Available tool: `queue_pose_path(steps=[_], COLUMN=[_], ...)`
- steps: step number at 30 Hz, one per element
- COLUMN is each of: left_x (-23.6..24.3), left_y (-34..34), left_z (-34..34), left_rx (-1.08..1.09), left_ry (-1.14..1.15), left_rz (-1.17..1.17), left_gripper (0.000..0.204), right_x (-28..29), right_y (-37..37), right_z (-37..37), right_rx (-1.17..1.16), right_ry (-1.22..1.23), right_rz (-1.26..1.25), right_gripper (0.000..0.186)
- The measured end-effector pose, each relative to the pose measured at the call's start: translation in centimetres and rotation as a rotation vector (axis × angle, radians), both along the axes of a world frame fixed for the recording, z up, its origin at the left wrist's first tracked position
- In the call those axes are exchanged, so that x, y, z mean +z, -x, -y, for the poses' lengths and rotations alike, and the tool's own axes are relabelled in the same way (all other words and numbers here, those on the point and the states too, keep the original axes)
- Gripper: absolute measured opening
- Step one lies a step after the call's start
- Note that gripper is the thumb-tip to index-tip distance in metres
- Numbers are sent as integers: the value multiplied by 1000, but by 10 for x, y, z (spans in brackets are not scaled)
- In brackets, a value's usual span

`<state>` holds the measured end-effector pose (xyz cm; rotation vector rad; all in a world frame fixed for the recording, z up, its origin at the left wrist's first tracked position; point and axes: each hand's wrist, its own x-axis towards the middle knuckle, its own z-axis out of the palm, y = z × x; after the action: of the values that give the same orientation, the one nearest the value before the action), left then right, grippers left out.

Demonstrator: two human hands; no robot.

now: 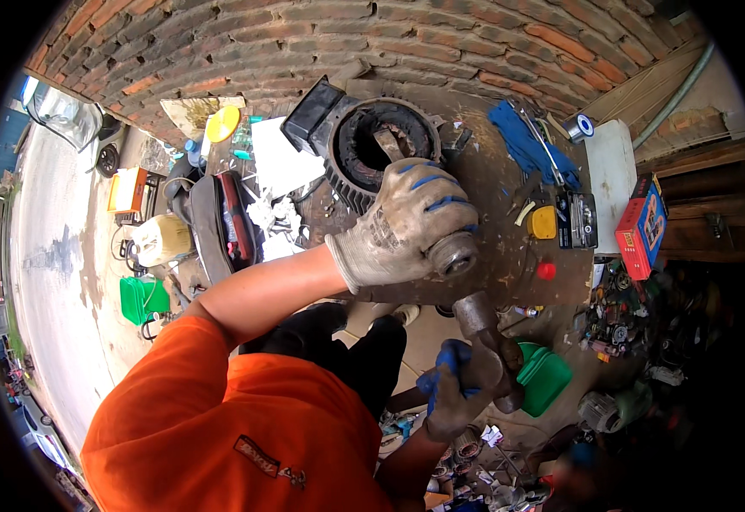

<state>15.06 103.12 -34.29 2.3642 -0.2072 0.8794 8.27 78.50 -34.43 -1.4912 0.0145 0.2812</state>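
Note:
My left hand (406,222), in a dirty white and blue work glove, is closed round a thick steel chisel (456,256). The chisel's round, battered end sticks out toward me, and what looks like its flat far end shows inside the motor housing. That finned, dark electric motor housing (353,181) lies on the bench with its blackened round opening facing up. In my right hand (453,401), also gloved, is a heavy hammer (479,320). Its head hangs just below the chisel's end, apart from it. My fingers hide most of the chisel's shaft.
The wooden bench (509,273) stands against a brick wall (389,51). A blue cloth (517,145) with tools, a yellow round lid (543,223) and a red-blue box (643,226) lie right. Left are white paper (280,158) and a bag (219,218). A green container (545,380) stands below.

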Motion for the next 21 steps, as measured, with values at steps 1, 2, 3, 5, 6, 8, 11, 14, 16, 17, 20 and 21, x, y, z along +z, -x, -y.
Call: queue_pose_path(steps=[1,2,3,5,6,8,11,14,16,17,20,21], left_x=[0,1,2,-1,-2,-2,-5,-5,-5,-7,-7,-7], left_y=[-1,-1,-1,-1,-1,-2,-3,-3,-3,-3,-4,-4], left_z=[2,4,5,7,8,9,8,8,8,8,8,8], left_rx=[9,19,29,48,58,71,80,73,72,71,82,88], left_ry=[0,0,0,-24,-37,-18,-2,-12,-28,-38,-36,-30], left_rz=[-1,-2,-3,-1,0,3,16,12,10,14,9,5], left_gripper=[46,46,46,46,46,45,45,44,43,43,43,43], right_x=[-3,-7,-8,3,8,-3,-19,-20,-19,-19,-11,-8], right_y=[-2,-5,-7,-15,-18,-24,-34,-41,-43,-43,-38,-38], right_z=[2,4,5,1,0,11,22,29,29,25,22,23], right_rx=[2,4,7,39,54,158,205,220,206,177,155,165], right_ry=[29,58,86,16,-20,46,123,195,178,137,-13,-31], right_rz=[39,78,118,45,8,122,294,364,401,432,313,268], right_gripper=[35,35,34,33,33,40,43,44,46,48,53,55])
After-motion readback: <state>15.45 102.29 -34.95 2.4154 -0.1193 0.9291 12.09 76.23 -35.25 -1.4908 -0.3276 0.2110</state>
